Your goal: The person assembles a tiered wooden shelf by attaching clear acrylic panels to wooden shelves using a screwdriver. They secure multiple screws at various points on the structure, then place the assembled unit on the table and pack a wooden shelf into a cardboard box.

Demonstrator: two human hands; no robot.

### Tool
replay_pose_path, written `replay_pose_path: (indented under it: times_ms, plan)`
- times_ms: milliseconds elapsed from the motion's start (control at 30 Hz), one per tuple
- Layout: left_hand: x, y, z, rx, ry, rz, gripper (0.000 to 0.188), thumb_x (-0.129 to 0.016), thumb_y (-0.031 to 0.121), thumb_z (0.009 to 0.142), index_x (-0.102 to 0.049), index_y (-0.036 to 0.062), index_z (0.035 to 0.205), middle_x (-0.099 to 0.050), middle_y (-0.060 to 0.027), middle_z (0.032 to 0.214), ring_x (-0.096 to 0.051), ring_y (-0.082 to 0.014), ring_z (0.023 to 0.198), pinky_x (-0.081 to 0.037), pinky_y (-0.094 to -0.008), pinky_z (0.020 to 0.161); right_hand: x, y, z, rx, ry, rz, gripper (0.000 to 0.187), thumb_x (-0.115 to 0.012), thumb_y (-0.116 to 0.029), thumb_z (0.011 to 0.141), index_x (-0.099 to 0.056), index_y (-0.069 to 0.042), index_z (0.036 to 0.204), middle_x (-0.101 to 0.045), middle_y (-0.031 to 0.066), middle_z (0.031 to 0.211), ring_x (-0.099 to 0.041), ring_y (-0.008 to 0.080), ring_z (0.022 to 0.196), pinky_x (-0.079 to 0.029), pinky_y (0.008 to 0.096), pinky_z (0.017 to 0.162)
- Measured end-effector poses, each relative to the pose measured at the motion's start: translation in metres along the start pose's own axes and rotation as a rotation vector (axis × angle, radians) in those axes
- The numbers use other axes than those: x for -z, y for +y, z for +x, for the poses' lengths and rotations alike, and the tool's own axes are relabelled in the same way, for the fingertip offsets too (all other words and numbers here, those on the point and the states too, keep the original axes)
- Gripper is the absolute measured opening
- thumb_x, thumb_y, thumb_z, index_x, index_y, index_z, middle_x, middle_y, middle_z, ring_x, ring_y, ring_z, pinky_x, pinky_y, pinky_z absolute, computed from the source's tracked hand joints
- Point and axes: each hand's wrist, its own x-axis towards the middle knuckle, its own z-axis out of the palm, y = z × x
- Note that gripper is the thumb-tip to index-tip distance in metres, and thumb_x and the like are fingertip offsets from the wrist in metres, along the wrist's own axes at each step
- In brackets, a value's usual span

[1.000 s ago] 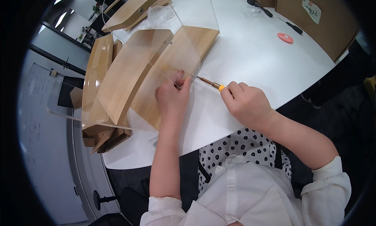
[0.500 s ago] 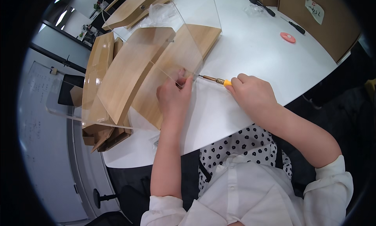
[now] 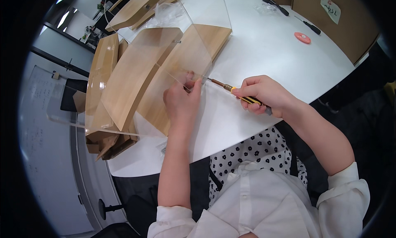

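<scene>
My right hand (image 3: pixel 264 95) is closed round the yellow-and-black handle of a screwdriver (image 3: pixel 249 99), whose shaft points left and slightly up. The screwdriver's tip meets the fingertips of my left hand (image 3: pixel 181 98). Those fingers are pinched together at the edge of a large clear plastic panel (image 3: pixel 181 52); whatever small piece sits between them is hidden. Behind the see-through panel, a curved light-wood board (image 3: pixel 140 69) stands tilted with a small metal fitting near its upper end. Another wood board (image 3: pixel 208 42) lies beside it, next to my left hand.
A taped cardboard box (image 3: pixel 101 77) is at the left. Farther back are another wood piece (image 3: pixel 138 7) and crumpled clear plastic wrap (image 3: pixel 169 13). A pink oval object (image 3: pixel 302 38), a black screwdriver (image 3: pixel 310 26) and a big brown carton (image 3: pixel 338 27) occupy the table's right side.
My right hand has rolled and loosened its hold, so more of the screwdriver's handle shows. The left hand stays at the tip, and the view has shifted slightly.
</scene>
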Motion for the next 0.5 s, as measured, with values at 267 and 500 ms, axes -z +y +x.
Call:
replay_pose_path:
  times_ms: [267, 500]
  plan:
    - [0.001, 0.003, 0.002, -0.001, 0.024, -0.045, 0.023, -0.078, 0.011, 0.082, -0.062, -0.0031, 0.073, -0.076, -0.0129, 0.089, -0.066, -0.0166, 0.061, -0.053, -0.0285, 0.061, -0.017, 0.036, 0.005, 0.803, 0.562, -1.278, 0.012, -0.068, -0.009, 0.083, -0.061, 0.0, 0.086, -0.057, 0.0073, 0.069, -0.057, 0.0145, 0.057, -0.044, 0.0277, 0.043]
    - [0.003, 0.005, 0.002, 0.022, -0.013, -0.009, 0.017, -0.076, 0.014, 0.082, -0.065, 0.0012, 0.085, -0.074, -0.0122, 0.089, -0.068, -0.0201, 0.064, -0.054, -0.0316, 0.064, -0.022, 0.038, 0.001, 1.117, 0.796, -1.534, 0.015, -0.068, -0.006, 0.073, -0.062, -0.001, 0.085, -0.052, 0.0047, 0.068, -0.056, 0.0146, 0.054, -0.045, 0.0255, 0.042]
